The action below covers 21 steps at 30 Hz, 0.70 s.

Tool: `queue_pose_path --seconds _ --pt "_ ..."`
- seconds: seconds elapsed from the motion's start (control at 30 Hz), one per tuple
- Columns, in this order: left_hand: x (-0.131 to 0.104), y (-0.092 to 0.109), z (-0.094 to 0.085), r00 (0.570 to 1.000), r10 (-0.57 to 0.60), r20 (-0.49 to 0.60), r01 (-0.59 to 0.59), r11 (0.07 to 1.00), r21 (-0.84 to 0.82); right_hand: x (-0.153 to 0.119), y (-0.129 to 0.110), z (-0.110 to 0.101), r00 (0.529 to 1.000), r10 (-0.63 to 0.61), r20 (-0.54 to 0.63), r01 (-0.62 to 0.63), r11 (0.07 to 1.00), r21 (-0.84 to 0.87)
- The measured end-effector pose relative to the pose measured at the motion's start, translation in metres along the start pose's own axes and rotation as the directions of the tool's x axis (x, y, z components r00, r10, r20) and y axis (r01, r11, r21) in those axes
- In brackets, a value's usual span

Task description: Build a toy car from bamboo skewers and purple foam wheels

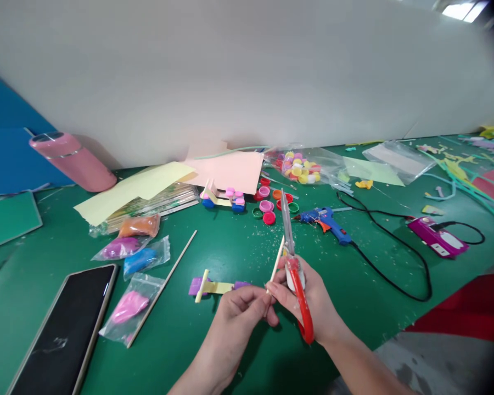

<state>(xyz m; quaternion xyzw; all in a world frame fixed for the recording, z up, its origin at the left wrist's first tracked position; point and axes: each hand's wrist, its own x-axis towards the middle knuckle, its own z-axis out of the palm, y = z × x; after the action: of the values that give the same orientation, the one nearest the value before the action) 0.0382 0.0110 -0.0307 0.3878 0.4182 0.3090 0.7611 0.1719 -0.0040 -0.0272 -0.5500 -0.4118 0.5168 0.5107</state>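
Observation:
My right hand (313, 299) holds red-handled scissors (300, 299), blades pointing up and away, and its thumb and fingers also steady a short thin wooden stick (276, 261). At the stick's lower end my left hand (241, 318) is closed in a pinch, its fingertips close to my right thumb. Just beyond my left hand lies a small piece of yellow foam strip (220, 287) with purple parts and a yellow crosspiece. A longer wooden stick (162, 288) rests on the green table to the left. Farther back stands a small model (224, 198) with blue and pink parts.
Coloured bottle caps (266, 206) and a blue glue gun (325, 220) lie behind the scissors; its black cord runs right, near a purple box (438, 237). At left are a phone (66, 334), bags of clay (132, 304) and a pink bottle (76, 160). A white wall (230, 71) stands behind.

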Motion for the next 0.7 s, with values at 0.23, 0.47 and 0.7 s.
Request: queue_pose_path --seconds 0.23,0.47,0.7 --pt "0.004 0.009 -0.007 0.977 -0.166 0.135 0.183 0.975 -0.127 0.002 -0.002 0.004 0.998 0.035 0.046 -0.038 0.997 0.063" --pt "0.004 0.011 -0.003 0.979 -0.148 0.140 0.165 0.979 -0.122 0.004 -0.005 0.003 0.997 0.028 0.066 -0.032 0.997 0.068" --pt "0.003 0.008 0.002 0.994 -0.083 0.069 0.091 0.989 -0.119 0.003 -0.006 0.002 0.999 0.006 0.043 -0.007 1.000 0.025"
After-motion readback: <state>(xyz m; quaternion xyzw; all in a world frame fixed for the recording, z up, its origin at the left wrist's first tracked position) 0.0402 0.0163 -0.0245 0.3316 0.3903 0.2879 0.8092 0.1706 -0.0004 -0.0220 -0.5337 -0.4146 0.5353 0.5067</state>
